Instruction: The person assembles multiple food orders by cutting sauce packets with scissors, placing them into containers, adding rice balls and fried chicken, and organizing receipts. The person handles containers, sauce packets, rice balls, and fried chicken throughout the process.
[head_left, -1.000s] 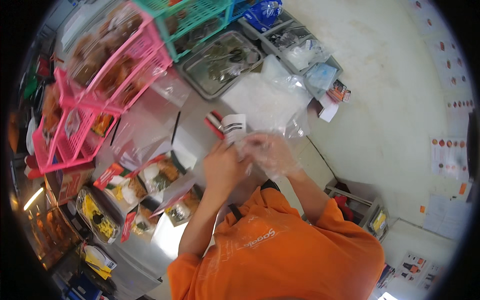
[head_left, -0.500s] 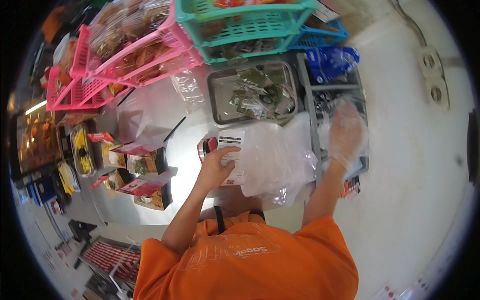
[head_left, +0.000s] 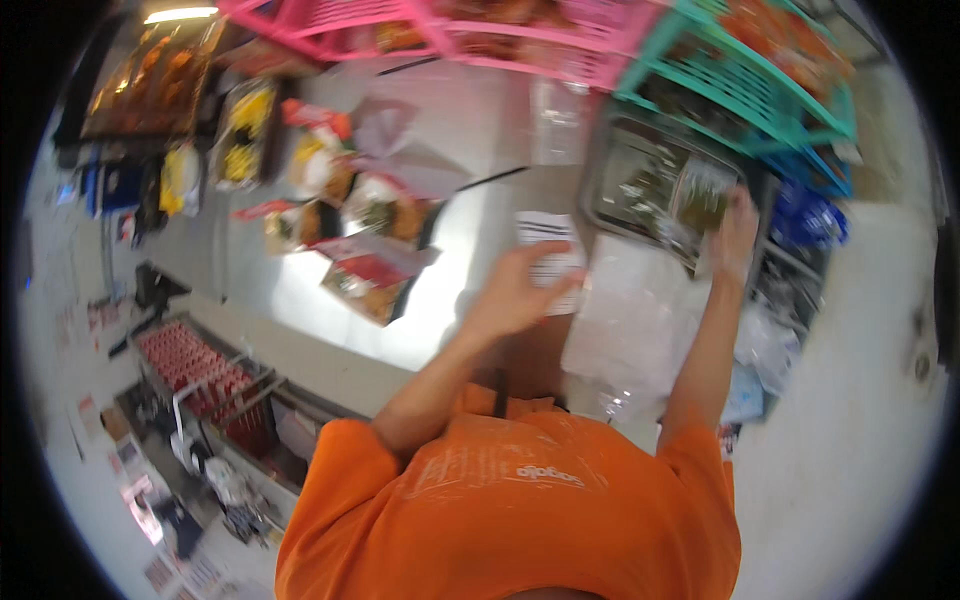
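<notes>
My left hand (head_left: 520, 290) pinches a white printed paper slip (head_left: 545, 230) between thumb and fingers, above the counter. My right hand (head_left: 735, 240), in a clear plastic glove, is at the right side of a metal tray (head_left: 590, 185). Its fingers are closed on the edge of a clear packet of dark green sheets (head_left: 703, 195), which look like seaweed. More such packets (head_left: 645, 190) lie in the tray. Between my hands, a stack of whitish plastic bags (head_left: 625, 310) lies on the counter. Motion blurs both hands somewhat.
Several open boxes of food (head_left: 375, 265) stand on the counter to the left. Pink baskets (head_left: 540, 50) and a green basket (head_left: 690, 110) line the far edge. A grey divided bin (head_left: 790, 285), a blue pouch (head_left: 805, 215) and crumpled clear plastic (head_left: 768, 340) are at the right.
My right hand has moved from the divided bin to the tray and taken hold of a seaweed packet. The left hand now pinches the slip off the counter. The whole view has turned.
</notes>
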